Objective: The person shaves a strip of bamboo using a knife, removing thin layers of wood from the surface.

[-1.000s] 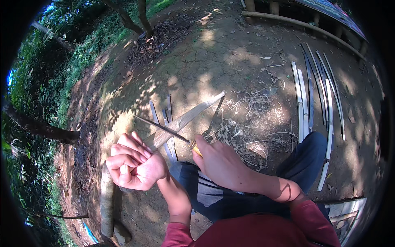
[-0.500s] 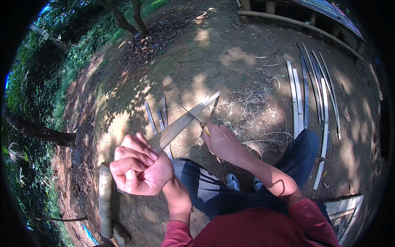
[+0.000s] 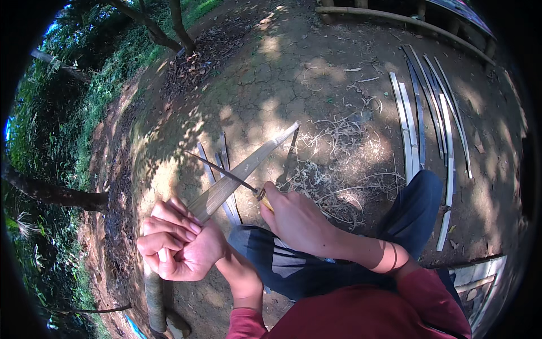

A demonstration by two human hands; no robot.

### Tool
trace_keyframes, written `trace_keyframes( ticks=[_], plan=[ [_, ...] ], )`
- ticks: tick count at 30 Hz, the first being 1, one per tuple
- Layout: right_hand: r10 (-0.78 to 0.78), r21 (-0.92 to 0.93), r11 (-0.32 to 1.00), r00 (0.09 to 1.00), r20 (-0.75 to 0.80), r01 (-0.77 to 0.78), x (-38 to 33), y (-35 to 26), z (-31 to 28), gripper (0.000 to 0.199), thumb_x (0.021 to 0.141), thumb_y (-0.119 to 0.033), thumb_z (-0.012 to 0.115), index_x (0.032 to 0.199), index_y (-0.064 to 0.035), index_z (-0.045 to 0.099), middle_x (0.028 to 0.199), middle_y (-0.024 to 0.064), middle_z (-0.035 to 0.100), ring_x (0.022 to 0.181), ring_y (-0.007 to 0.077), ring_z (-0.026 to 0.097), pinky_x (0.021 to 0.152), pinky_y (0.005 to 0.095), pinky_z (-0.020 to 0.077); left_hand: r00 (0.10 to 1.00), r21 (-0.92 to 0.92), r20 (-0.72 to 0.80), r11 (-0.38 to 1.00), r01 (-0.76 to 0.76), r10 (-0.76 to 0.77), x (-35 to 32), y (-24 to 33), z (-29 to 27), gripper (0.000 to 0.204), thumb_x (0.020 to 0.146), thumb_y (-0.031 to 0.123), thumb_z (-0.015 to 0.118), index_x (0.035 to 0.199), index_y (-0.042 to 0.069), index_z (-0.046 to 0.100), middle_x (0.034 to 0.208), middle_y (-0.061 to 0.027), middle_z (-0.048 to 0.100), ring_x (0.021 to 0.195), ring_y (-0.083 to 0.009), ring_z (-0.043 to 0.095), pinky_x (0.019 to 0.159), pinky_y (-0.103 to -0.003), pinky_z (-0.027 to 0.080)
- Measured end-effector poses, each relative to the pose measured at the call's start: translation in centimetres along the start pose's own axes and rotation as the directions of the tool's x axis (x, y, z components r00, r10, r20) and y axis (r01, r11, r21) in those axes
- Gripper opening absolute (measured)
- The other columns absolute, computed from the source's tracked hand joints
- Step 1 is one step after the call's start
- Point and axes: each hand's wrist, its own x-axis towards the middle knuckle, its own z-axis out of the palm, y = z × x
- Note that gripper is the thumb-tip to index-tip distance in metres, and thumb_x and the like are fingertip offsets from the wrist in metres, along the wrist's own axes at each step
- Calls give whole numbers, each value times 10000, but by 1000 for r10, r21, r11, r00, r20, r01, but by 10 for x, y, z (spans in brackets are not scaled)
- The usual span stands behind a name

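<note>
My left hand is closed round the near end of a flat bamboo strip, which slants up and away to the right. In my right hand is the yellowish handle of a knife. Its thin dark blade points up and left and crosses the strip a little beyond my left hand. A paler patch shows on the strip near the blade. How far the left fingers wrap under the strip is hidden.
Curly shavings lie on the dirt ahead. Long split bamboo strips rest at the right, and shorter strips lie behind the held one. A log is at lower left. Bamboo rails stand at the far right.
The knife has come nearer along the strip, toward my left hand, and my right hand with it. My left hand has shifted slightly left and down.
</note>
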Motion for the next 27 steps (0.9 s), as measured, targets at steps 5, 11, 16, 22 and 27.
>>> trace_keyframes(
  ticks=[5, 11, 16, 22, 27],
  plan=[
    [73, -73, 994, 996, -55, -77, 19, 53, 24, 232, 893, -157, 560, 960, 63, 527, 656, 262, 605, 642, 433, 630, 593, 487, 506, 999, -31, -18, 999, 36, -37, -4, -2, -3, 205, 805, 152, 440, 635, 55, 379, 551, -95, 384, 478, -161, 369, 471, -303, 307],
    [32, 60, 998, 999, 29, -33, -4, 0, 5, 277, 893, -171, 557, 990, 85, 512, 633, 258, 599, 659, 436, 628, 593, 484, 507, 1000, -33, -11, 999, 2, -3, -1, -3, -8, 186, 796, 136, 424, 633, 58, 381, 552, -96, 389, 479, -163, 380, 455, -295, 293],
    [44, -47, 998, 999, -12, -44, 11, 27, 23, 265, 892, -154, 541, 975, 95, 507, 657, 245, 609, 648, 413, 637, 596, 478, 517, 997, -29, -57, 999, 40, -42, -1, -2, -9, 196, 802, 140, 431, 632, 63, 373, 536, -92, 384, 471, -165, 380, 471, -287, 304],
    [36, 82, 996, 998, 56, -40, 1, -1, 9, 271, 898, -159, 550, 1008, 87, 519, 607, 234, 593, 624, 424, 616, 607, 482, 493, 997, -68, -35, 996, 62, -64, -4, 3, -13, 184, 768, 159, 432, 629, 72, 348, 545, -91, 377, 487, -175, 370, 473, -293, 314],
    [-19, 6, 1000, 996, 83, 18, 5, -5, 17, 253, 889, -154, 558, 970, 81, 515, 651, 233, 609, 659, 406, 643, 583, 470, 513, 997, -35, -66, 998, 44, -46, -6, 6, -25, 181, 783, 153, 423, 638, 68, 358, 549, -89, 379, 487, -164, 374, 478, -286, 323]
  ],
)
